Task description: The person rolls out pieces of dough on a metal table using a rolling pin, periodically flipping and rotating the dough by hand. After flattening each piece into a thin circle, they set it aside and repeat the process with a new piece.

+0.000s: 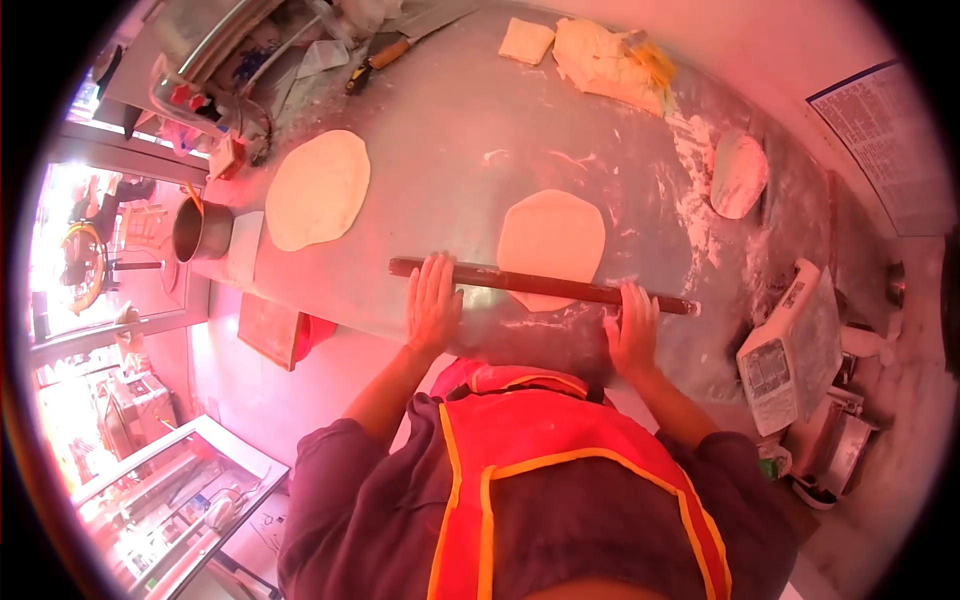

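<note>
Pressing down on the rolling pin, the left hand and the right hand are lying flat with fingers extended, not clenched. The rolling pin is crossing the near edge of the dough disc on the counter. A second disc is lying far left, and a scale is sitting to the right.

The person wears a dark, loose shirt with sleeves ending near the elbows, under a red vest edged with orange trim that also runs in vertical bands; the left hand and right hand are bare.
</note>
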